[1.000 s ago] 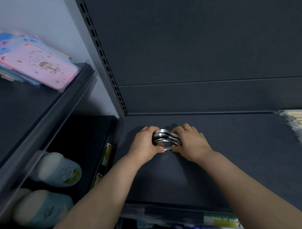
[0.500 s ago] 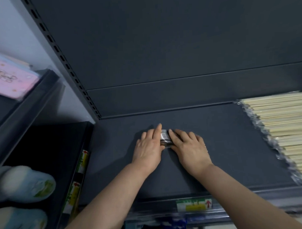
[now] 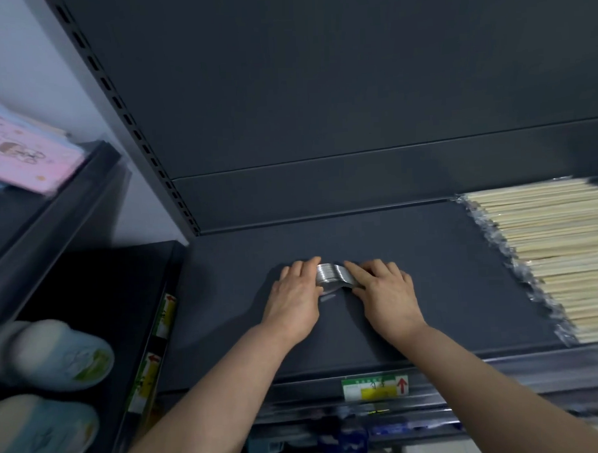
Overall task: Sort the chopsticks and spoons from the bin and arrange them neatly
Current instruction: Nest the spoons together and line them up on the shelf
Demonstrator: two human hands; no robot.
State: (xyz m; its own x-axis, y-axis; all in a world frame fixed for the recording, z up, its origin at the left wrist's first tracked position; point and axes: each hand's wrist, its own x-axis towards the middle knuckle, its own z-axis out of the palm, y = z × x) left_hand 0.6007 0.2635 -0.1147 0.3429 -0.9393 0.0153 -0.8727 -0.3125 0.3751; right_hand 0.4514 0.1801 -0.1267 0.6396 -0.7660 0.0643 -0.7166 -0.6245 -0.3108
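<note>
A stack of nested metal spoons (image 3: 334, 274) stands on edge on the dark shelf (image 3: 445, 275), near its middle. My left hand (image 3: 293, 302) presses the stack's left side with straight fingers. From the right, my right hand (image 3: 388, 297) presses against it the same way, so the spoons are squeezed between both hands. Only the top of the stack shows between my fingertips. Wrapped bamboo chopsticks (image 3: 563, 251) lie in tidy rows at the shelf's right end.
A green and yellow price tag (image 3: 374, 388) is on the shelf's front rail. A slotted upright (image 3: 128, 120) bounds the shelf on the left. Beyond it are pale slippers (image 3: 58, 356) below and pink packs (image 3: 20, 158) above. Bare shelf lies between spoons and chopsticks.
My fingers went from curled around the spoons to straight against their sides, squeezing the stack tighter. The view has swung right, bringing the chopsticks in.
</note>
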